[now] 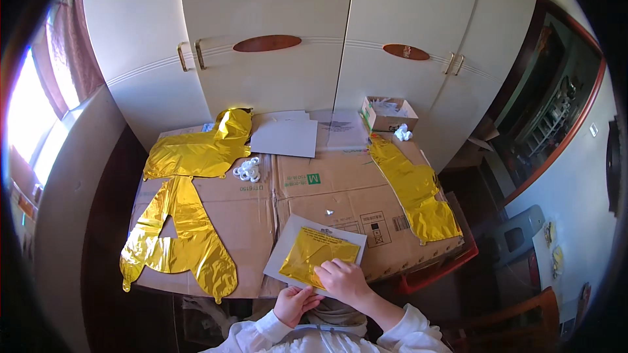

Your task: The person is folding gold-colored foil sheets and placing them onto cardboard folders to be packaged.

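Note:
A folded gold foil balloon (319, 253) lies flat on a light grey card (279, 248) at the near edge of the cardboard-covered table. My left hand (295, 305) pinches the card's near edge between thumb and fingers. Curled over the lower right part of the folded foil, my right hand (345, 282) presses its fingertips together on it; the tips are partly hidden. On the left, a large flat gold foil balloon (186, 238) is spread out, with another gold foil piece (196, 154) above it. A third gold foil balloon (413, 189) lies along the right side.
Grey cards (284, 135) lie at the back, beside a small pile of white rings (246, 170). A small open box (389, 115) with contents and a crumpled white wad (403, 133) stand back right. Cupboard doors (268, 0) rise behind the cardboard (314, 183). A grey stool (517, 235) is right.

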A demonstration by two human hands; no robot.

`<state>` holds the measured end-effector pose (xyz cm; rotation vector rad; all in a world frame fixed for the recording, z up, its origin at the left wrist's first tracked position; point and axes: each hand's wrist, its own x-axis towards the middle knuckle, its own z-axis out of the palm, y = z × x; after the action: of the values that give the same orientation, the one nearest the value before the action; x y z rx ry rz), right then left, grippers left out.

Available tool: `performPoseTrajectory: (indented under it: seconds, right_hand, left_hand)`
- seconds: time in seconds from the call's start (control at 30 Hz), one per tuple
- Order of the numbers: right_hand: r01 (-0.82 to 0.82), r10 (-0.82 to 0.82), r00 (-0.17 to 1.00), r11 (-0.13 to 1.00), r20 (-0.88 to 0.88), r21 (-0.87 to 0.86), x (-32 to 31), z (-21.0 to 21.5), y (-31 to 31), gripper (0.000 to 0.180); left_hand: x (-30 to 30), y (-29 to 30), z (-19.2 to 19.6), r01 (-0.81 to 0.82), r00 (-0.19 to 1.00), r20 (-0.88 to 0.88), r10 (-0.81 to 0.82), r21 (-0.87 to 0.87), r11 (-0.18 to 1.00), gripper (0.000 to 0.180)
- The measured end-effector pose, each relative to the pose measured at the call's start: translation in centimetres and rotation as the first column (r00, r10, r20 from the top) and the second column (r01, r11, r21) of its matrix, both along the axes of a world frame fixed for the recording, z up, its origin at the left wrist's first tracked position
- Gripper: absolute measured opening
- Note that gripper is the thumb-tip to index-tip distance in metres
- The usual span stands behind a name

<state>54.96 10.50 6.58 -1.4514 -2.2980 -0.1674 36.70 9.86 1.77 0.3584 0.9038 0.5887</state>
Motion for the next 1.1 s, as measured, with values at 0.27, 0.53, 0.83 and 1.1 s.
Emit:
performPoseTrajectory:
  seconds: [0.27, 0.53, 0.83, 1.1]
  right_hand:
    - [-0.001, 0.002, 0.995, 1.000, -0.099, 0.008, -0.5, 0.6, -1.0, 0.016]
    - [-0.002, 0.002, 0.999, 1.000, -0.033, -0.009, -1.6, 1.1, -2.2, 0.015]
    - [0.004, -0.005, 0.991, 1.000, -0.136, -0.003, -1.5, 0.3, -2.0, 0.031]
    - [0.032, -0.026, 0.993, 0.999, -0.111, 0.044, -1.9, -1.5, -1.8, 0.034]
  left_hand:
    - [-1.3, -0.8, -1.1, -0.096, 0.991, 0.099, 0.089, 0.068, 0.993, 0.018]
    - [0.4, -1.0, -1.1, -0.225, 0.974, 0.011, 0.226, 0.151, 0.963, 0.010]
    - [0.0, -1.2, -1.2, -0.055, 0.987, -0.135, 0.089, 0.236, 0.970, 0.023]
    - [-0.5, -1.1, -1.8, 0.021, 0.987, -0.159, 0.014, 0.215, 0.976, 0.025]
